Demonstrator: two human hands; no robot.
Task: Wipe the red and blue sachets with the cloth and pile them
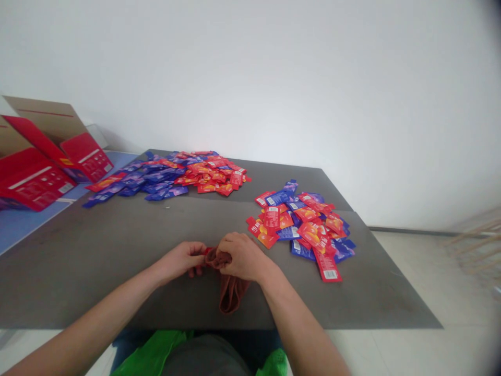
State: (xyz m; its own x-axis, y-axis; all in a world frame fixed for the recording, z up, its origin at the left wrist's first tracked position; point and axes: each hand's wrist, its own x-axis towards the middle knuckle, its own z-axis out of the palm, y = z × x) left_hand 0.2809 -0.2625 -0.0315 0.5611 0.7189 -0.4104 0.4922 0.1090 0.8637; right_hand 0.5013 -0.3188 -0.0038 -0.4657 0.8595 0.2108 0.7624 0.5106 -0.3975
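Near the front of the dark table, my right hand (243,255) is closed round a bunched brown cloth (233,293), whose folded end hangs down onto the tabletop. Just left of it, my left hand (191,258) pinches a small red packet (209,250). Only a bit of this packet shows, since the cloth presses against it and the right hand hides the rest. To the right of my hands lies a loose pile of red and blue packets (313,224), some overlapping.
A larger heap of red and blue packets (168,175) spreads over the table's far left. Open red cardboard boxes (35,180) stand on a blue surface (15,224) at the left. Behind the grey table (129,224) rises a white wall (250,78).
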